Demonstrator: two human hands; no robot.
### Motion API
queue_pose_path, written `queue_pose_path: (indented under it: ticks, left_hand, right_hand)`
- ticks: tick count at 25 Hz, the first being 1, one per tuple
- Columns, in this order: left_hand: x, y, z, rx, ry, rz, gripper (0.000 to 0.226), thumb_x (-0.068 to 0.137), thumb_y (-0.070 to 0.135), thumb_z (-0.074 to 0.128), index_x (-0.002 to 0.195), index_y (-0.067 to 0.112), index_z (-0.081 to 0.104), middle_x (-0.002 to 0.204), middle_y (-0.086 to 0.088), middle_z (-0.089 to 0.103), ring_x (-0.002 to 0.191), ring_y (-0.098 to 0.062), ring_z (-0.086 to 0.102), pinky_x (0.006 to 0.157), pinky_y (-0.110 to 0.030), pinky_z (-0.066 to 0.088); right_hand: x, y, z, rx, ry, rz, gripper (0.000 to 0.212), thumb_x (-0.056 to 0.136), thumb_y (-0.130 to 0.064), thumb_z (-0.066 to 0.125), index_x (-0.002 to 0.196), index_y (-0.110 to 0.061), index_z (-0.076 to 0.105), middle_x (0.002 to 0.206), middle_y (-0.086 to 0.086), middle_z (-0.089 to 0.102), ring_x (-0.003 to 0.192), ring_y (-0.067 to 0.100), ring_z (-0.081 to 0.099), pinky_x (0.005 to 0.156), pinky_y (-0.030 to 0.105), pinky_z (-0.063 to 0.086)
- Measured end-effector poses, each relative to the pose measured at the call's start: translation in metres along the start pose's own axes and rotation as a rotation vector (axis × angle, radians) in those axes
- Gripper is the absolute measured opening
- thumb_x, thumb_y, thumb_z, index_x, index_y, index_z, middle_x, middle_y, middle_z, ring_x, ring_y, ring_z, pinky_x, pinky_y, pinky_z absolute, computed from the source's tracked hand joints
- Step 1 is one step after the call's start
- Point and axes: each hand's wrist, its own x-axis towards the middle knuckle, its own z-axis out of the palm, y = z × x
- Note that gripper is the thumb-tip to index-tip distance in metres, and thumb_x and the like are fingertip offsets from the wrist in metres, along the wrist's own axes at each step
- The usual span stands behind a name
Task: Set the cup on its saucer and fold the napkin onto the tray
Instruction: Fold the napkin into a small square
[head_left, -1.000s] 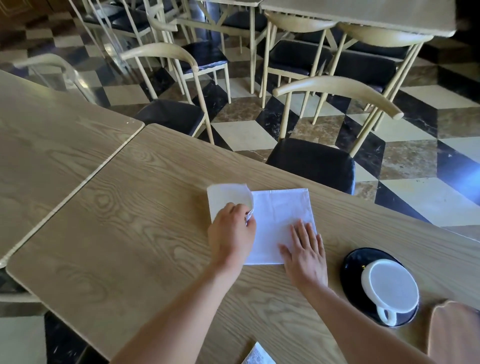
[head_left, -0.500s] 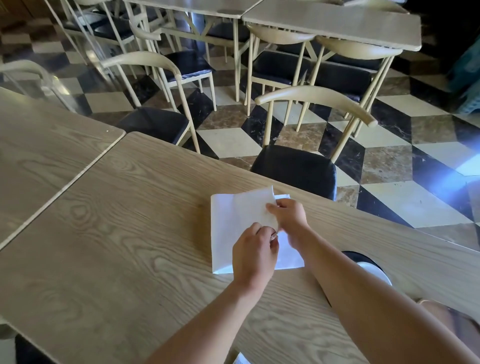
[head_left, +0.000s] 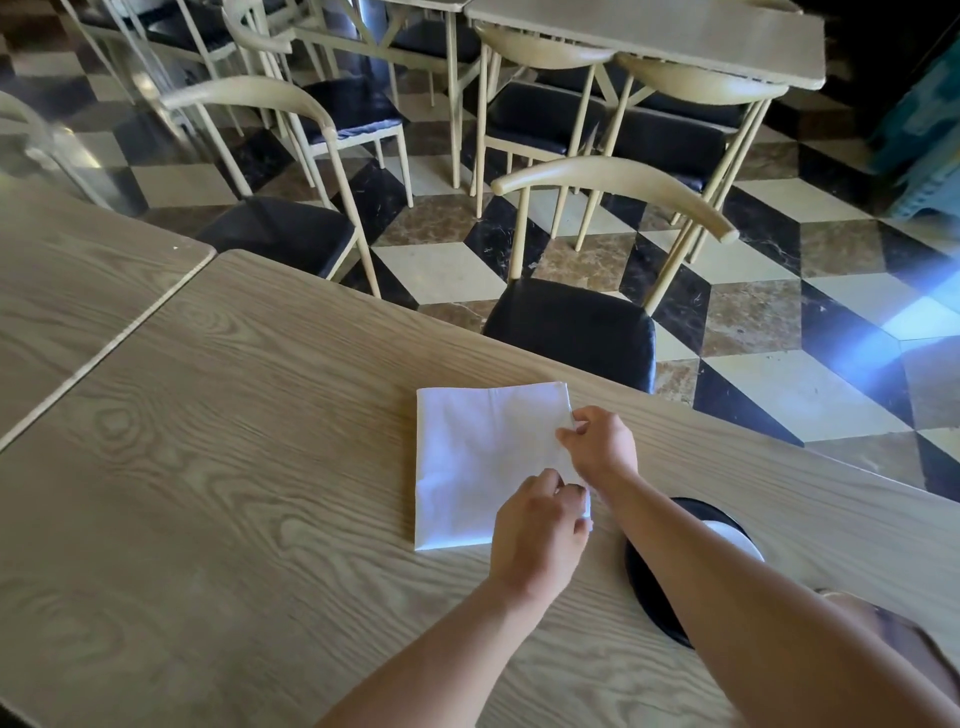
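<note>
Near rt, half hidden under forearm: black saucer (head_left: 641, 582) w/ white cup (head_left: 737, 540) on it, contents not visible. Next, left hand (head_left: 540, 535) pinching near-rt corner of white napkin (head_left: 478, 457); right hand (head_left: 602, 447) pinching same edge farther up. Folded flat on table (head_left: 208, 493). Prob. light, limp, slippy on wood; best taken at corners w/ fingertips. Beyond: black-seated chair (head_left: 571, 332).

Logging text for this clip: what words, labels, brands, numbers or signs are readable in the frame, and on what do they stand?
No text can be read.
The napkin: plain white, no print.
The saucer and cup: partly hidden, no mark shows.
The table: wood grain only.
The blue-green thing at the far right: too dark and blurred to tell.
</note>
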Motion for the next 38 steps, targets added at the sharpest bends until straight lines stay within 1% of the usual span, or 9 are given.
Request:
queue_pose_path:
  ticks: [3, 8, 13, 18, 22, 26, 30, 35, 38]
  left_hand:
    - [-0.012, -0.019, -0.009, -0.023, 0.014, -0.023, 0.014, 0.074, 0.029, 0.074, 0.079, 0.019, 0.066, 0.079, 0.002, 0.058, 0.071, -0.02, 0.056, 0.057, -0.031, 0.049]
    - [-0.037, -0.086, -0.037, 0.079, 0.168, -0.272, 0.018, 0.067, 0.015, 0.079, 0.081, 0.018, 0.067, 0.084, -0.003, 0.059, 0.082, -0.03, 0.058, 0.072, -0.042, 0.051]
    - [-0.054, -0.121, -0.047, 0.138, 0.089, -0.458, 0.037, 0.072, 0.025, 0.082, 0.102, 0.009, 0.068, 0.087, -0.012, 0.058, 0.085, -0.037, 0.056, 0.079, -0.045, 0.05]
    - [-0.038, -0.111, -0.044, -0.011, -0.046, -0.617, 0.05, 0.084, 0.046, 0.067, 0.12, 0.013, 0.055, 0.106, -0.006, 0.066, 0.105, -0.028, 0.06, 0.085, -0.038, 0.047]
    - [-0.031, -0.103, -0.045, 0.001, -0.057, -0.651, 0.028, 0.086, 0.033, 0.066, 0.105, 0.014, 0.057, 0.098, -0.006, 0.07, 0.098, -0.029, 0.065, 0.077, -0.038, 0.049]
    - [-0.035, -0.108, -0.053, -0.109, -0.017, -0.691, 0.005, 0.081, 0.015, 0.062, 0.078, 0.011, 0.061, 0.078, -0.006, 0.068, 0.083, -0.033, 0.063, 0.068, -0.038, 0.048]
    - [-0.046, -0.117, -0.061, -0.207, 0.005, -0.77, 0.032, 0.077, 0.011, 0.062, 0.049, 0.014, 0.046, 0.047, 0.002, 0.045, 0.055, -0.029, 0.045, 0.049, -0.032, 0.031]
    - [-0.061, -0.122, -0.066, -0.304, 0.012, -0.823, 0.015, 0.081, 0.015, 0.062, 0.066, 0.013, 0.061, 0.066, -0.003, 0.067, 0.066, -0.029, 0.066, 0.066, -0.039, 0.055]
    - [-0.068, -0.127, -0.071, -0.372, 0.045, -0.838, 0.009, 0.082, 0.013, 0.064, 0.091, 0.016, 0.063, 0.087, -0.004, 0.072, 0.076, -0.033, 0.07, 0.075, -0.044, 0.057]
  right_hand:
    - [-0.003, 0.003, 0.001, -0.086, 0.041, -0.095, 0.022, 0.085, -0.016, 0.068, 0.107, -0.015, 0.064, 0.09, 0.002, 0.065, 0.087, 0.026, 0.058, 0.072, 0.03, 0.043]
    - [-0.009, 0.008, 0.006, -0.173, 0.109, -0.275, 0.011, 0.083, -0.003, 0.064, 0.091, -0.011, 0.063, 0.091, 0.003, 0.061, 0.081, 0.028, 0.054, 0.067, 0.033, 0.042]
    - [-0.007, 0.014, 0.009, -0.242, 0.097, -0.31, 0.012, 0.086, -0.008, 0.06, 0.096, -0.01, 0.066, 0.096, 0.004, 0.059, 0.086, 0.029, 0.055, 0.07, 0.035, 0.047]
    - [-0.027, 0.017, 0.0, -0.267, 0.113, -0.205, 0.019, 0.086, -0.017, 0.065, 0.102, -0.009, 0.059, 0.1, 0.007, 0.057, 0.091, 0.031, 0.055, 0.073, 0.037, 0.048]
    - [-0.057, 0.028, -0.001, -0.561, 0.021, -0.143, 0.024, 0.088, -0.027, 0.067, 0.104, -0.011, 0.059, 0.108, 0.01, 0.055, 0.098, 0.035, 0.054, 0.076, 0.036, 0.042]
    - [-0.074, 0.026, 0.008, -0.596, -0.017, -0.155, 0.029, 0.092, -0.032, 0.063, 0.105, -0.007, 0.056, 0.108, 0.015, 0.06, 0.101, 0.037, 0.059, 0.077, 0.039, 0.045]
    - [-0.08, 0.021, 0.01, -0.511, -0.018, -0.075, 0.032, 0.089, -0.036, 0.066, 0.081, -0.012, 0.046, 0.089, 0.012, 0.065, 0.088, 0.037, 0.062, 0.064, 0.035, 0.04]
    - [-0.096, 0.019, 0.017, -0.538, -0.039, -0.056, 0.02, 0.083, -0.028, 0.066, 0.072, -0.014, 0.057, 0.082, 0.008, 0.061, 0.081, 0.034, 0.059, 0.064, 0.03, 0.037]
    - [-0.105, 0.022, 0.015, -0.405, -0.039, -0.002, 0.027, 0.077, -0.029, 0.065, 0.064, -0.017, 0.045, 0.065, 0.0, 0.051, 0.067, 0.032, 0.05, 0.058, 0.031, 0.037]
